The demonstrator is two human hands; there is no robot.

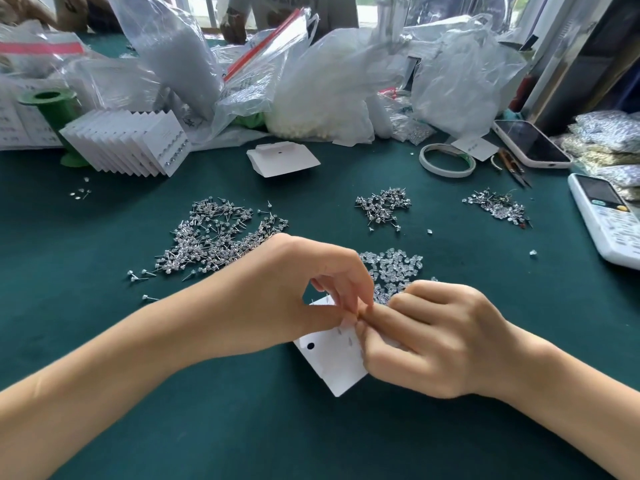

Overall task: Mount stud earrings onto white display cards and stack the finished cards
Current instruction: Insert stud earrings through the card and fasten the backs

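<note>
Both hands meet over a white card low on the green counter. Left hand pinches the card's upper edge, thumb and fingers curled round it; right hand has its fingers curled, fingertips pressed to the card's face beside the left thumb, and whether they hold a stud cannot be told. Beyond the card, just past the hands, lies a heap of clear backs. Up and left of the card spreads the largest pile of studs; two smaller piles lie further back to the right. Far left of the card, finished cards stand fanned in a row against a green spool. Behind everything sit plastic bags, one holding white pieces, another pale grey ones
</note>
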